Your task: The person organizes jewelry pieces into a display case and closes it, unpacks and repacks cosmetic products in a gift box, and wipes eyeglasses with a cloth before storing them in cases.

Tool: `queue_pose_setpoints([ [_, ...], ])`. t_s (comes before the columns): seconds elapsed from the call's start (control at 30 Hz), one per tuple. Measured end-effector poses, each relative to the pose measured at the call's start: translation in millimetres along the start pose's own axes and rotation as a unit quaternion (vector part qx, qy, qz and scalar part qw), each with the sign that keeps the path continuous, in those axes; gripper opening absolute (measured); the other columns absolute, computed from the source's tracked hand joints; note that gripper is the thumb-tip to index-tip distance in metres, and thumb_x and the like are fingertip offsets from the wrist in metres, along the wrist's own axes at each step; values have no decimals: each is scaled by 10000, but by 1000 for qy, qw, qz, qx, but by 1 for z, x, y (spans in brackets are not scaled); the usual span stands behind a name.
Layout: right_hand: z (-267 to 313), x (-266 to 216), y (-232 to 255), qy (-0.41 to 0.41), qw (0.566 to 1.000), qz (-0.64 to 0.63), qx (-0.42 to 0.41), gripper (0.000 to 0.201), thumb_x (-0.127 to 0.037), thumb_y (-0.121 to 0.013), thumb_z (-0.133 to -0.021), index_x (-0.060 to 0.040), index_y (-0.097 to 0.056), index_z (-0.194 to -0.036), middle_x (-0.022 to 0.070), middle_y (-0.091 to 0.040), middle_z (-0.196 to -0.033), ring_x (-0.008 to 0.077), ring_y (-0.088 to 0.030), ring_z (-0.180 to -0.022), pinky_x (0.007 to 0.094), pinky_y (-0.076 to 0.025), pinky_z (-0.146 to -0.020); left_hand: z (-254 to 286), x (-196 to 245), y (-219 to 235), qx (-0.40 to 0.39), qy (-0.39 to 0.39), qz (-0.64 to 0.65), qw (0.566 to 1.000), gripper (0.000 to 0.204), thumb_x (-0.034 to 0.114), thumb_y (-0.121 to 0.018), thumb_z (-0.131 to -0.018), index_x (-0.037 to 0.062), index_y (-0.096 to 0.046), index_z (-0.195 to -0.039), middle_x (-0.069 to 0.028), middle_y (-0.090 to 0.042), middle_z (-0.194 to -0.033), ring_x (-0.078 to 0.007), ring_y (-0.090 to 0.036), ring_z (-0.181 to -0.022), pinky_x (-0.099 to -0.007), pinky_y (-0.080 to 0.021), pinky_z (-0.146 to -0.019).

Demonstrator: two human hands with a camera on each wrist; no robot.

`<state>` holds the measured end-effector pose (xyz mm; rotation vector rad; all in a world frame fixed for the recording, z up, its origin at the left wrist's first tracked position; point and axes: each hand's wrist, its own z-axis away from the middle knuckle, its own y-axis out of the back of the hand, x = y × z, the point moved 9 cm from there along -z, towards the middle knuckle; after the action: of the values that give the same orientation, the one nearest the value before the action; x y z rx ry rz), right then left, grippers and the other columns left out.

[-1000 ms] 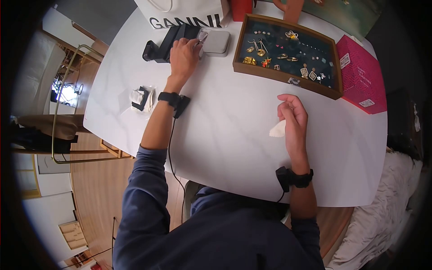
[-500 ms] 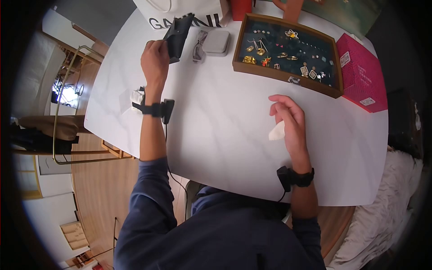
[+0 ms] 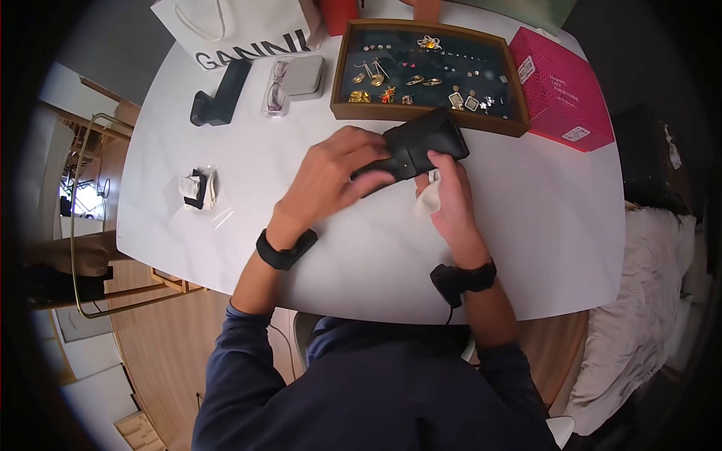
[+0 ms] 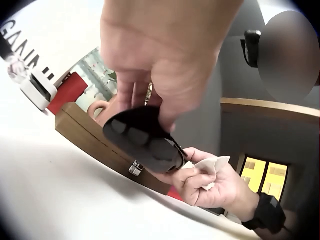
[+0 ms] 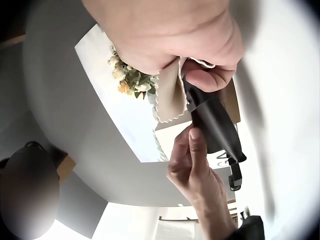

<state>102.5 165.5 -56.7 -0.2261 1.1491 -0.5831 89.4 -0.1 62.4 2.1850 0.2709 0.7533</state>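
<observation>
Both hands hold a black glasses case (image 3: 430, 143) with a flap and a small stud, raised in front of the jewellery box. My right hand (image 3: 453, 201) grips its right end, thumb on top. A cream cloth (image 3: 429, 200) with a scalloped edge is tucked in the same hand and hangs below the case; it also shows in the right wrist view (image 5: 169, 100). My left hand (image 3: 327, 174) has fingers and thumb on either side of the case's left end. In the left wrist view, the rounded end of the case (image 4: 142, 142) faces the camera.
A framed jewellery box (image 3: 429, 120) with earrings and rings lies behind the hands, a pink box (image 3: 564, 98) right of it. At back left are a paper bag (image 3: 248, 26), a black case (image 3: 229, 90), glasses (image 3: 276, 90) and a grey case (image 3: 304, 75). Folded cloths (image 3: 199, 188) lie left.
My left hand has lifted the black glasses case from the back left and brought it right to my right hand, which now grips it along with the cloth. The head view has shifted.
</observation>
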Motion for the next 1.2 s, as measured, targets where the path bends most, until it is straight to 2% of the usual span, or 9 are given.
queue_pose_setpoints([
  [0.1,2,-5,1,46,999,-10,-7,155,-258,-652,-968,-113,-598,-953,10,-567,-800,100,-508,-596,236,-401,-526,-7,16,-13,-6,17,-114,993,527,432,-806,-794,41,-594,-1077,-97,-628,-1150,-290,-626,-978,-373,-555,-718],
  [0.23,7,-2,-7,26,999,-25,-13,152,-230,-676,-960,-99,-601,-980,18,-586,-874,85,-507,-619,232,-409,-539,-7,17,-13,0,66,-132,989,418,368,-805,-836,57,-596,-1021,-86,-611,-1075,-298,-616,-932,-401,-539,-699],
  [0.3,11,-8,-12,39,999,-10,-5,149,-201,-640,-989,-82,-606,-905,-41,-508,-748,58,-420,-582,243,-335,-515,-7,23,-21,-26,8,-139,990,304,278,-767,-881,66,-581,-994,-85,-578,-1025,-288,-600,-905,-393,-518,-667],
  [0.53,8,4,-6,26,995,88,-28,184,-233,-649,-997,-87,-613,-890,-43,-533,-750,48,-450,-595,238,-349,-518,-6,15,-30,-38,12,-137,990,146,137,-687,-911,58,-575,-963,-99,-552,-949,-291,-596,-862,-414,-510,-669],
  [0.8,6,16,-12,-50,993,1,-103,176,-245,-674,-973,-112,-659,-1088,-32,-620,-982,63,-559,-874,249,-466,-761,14,-27,1,146,209,105,961,124,98,-643,-981,9,-559,-999,-151,-643,-904,-336,-660,-777,-422,-502,-668],
  [0.93,7,9,-11,-29,992,58,-104,178,-229,-662,-980,-99,-660,-1101,-37,-628,-991,57,-554,-884,245,-459,-797,5,-20,11,171,152,6,973,165,126,-635,-1004,8,-578,-1104,-181,-670,-894,-348,-680,-791,-422,-513,-684],
  [1.0,10,3,-15,-9,993,52,-109,182,-191,-645,-986,-83,-665,-1130,-36,-636,-1003,56,-556,-892,242,-452,-820,18,-51,-23,4,311,219,925,339,188,-646,-1008,21,-551,-1287,-221,-695,-964,-400,-691,-847,-440,-536,-737],
  [1.1,7,0,-15,12,995,10,-97,197,-159,-625,-994,-70,-666,-1165,-37,-646,-1014,61,-566,-910,244,-450,-820,8,-19,-22,-12,200,103,974,454,219,-635,-1005,17,-521,-1396,-250,-713,-994,-451,-687,-886,-459,-540,-777],
  [1.2,0,4,-4,29,997,7,-66,205,-159,-624,-999,-64,-669,-1175,-29,-653,-1039,69,-578,-942,249,-456,-834,4,-7,-16,7,211,57,976,427,213,-594,-1015,1,-558,-1384,-261,-717,-1003,-486,-675,-916,-465,-536,-792],
])
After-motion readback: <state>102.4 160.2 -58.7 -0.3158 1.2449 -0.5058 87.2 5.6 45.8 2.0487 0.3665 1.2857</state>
